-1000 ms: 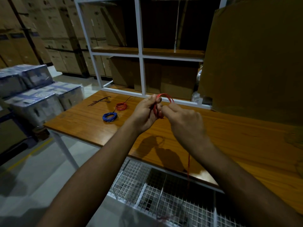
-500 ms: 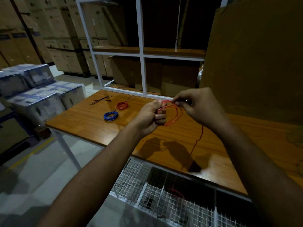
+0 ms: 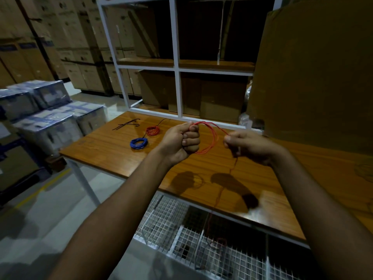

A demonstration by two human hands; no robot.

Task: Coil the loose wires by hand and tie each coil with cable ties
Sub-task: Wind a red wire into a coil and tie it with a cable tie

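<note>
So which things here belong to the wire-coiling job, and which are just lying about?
Part of the job:
- red wire, looped between left hand and right hand
- red coil and blue coil on the table
- black cable ties

Just there:
- white shelf frame
- cardboard sheet
- wire mesh basket
- wrapped boxes

We find no legible text, brand, number or sign. The stacked cardboard cartons (image 3: 80, 63) at the back left carry small dark printed marks and pale label patches, all too blurred and dim for us to read. The plastic-wrapped boxes (image 3: 50, 122) at left show blue and white panels that may be labels; we cannot make out any characters on them. The large cardboard sheet (image 3: 314, 73) at right shows us no print.
</note>
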